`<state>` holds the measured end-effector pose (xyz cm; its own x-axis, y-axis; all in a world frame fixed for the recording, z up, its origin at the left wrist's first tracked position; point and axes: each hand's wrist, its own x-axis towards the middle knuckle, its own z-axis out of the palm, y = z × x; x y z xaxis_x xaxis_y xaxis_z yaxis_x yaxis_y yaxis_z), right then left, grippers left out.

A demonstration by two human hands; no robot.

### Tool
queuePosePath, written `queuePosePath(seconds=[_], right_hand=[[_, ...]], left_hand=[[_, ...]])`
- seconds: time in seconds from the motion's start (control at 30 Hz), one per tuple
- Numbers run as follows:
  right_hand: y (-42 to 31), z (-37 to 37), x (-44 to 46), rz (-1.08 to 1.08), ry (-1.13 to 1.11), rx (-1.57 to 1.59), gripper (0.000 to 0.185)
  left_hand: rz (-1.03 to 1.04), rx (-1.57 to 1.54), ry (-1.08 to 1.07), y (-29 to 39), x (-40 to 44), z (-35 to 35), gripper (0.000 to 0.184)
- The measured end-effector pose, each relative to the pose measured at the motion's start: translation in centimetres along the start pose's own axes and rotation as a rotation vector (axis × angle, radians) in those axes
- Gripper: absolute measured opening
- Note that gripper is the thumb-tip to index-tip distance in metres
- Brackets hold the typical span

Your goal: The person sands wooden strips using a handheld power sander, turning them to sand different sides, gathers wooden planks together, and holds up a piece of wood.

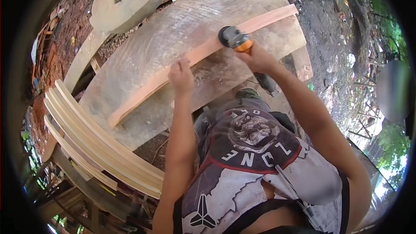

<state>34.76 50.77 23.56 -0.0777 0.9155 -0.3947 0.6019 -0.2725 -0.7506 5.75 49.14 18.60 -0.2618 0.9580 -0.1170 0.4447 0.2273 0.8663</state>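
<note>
A long, slightly curved wooden strip point(151, 82) lies slantwise across a worn tabletop point(147, 43). My left hand point(181, 74) is closed on the strip near its middle, fingers curled over its edge. In my right hand point(256, 59) is an orange and black angle grinder point(236, 40), gripped round its body. The grinder's round disc head rests on or just above the strip, right of my left hand; I cannot tell whether it touches. The tool's rear end sticks out below my right wrist.
Several pale wooden strips point(99, 136) are stacked at the lower left, beside the table. A round wooden slab point(125, 2) stands behind the table at the upper left. Littered dirt ground point(329, 39) lies to the right.
</note>
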Motion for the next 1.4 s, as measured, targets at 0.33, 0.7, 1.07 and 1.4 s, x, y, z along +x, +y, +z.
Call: queuePosePath(seconds=[0.33,0.7,1.07,1.4], right_hand=[[-11.9,14.8,-0.8,-0.038,-0.37,-0.129,0.06],[-5.3,10.7,0.3,-0.05,-0.471,0.117,0.074],[3.4,-4.2,1.2,0.127,-0.358,0.219,0.068],[13.8,-15.2,2.5,0.164,-0.185,0.49,0.059]], left_hand=[[-0.628,-0.796,-0.052,0.2,-5.5,-3.7,0.054],[-0.753,-0.847,-0.205,2.1,-4.6,-1.5,0.06],[-0.783,-0.702,-0.444,10.3,-3.0,14.1,0.067],[-0.721,-0.602,-0.676,18.2,-1.1,28.8,0.07]])
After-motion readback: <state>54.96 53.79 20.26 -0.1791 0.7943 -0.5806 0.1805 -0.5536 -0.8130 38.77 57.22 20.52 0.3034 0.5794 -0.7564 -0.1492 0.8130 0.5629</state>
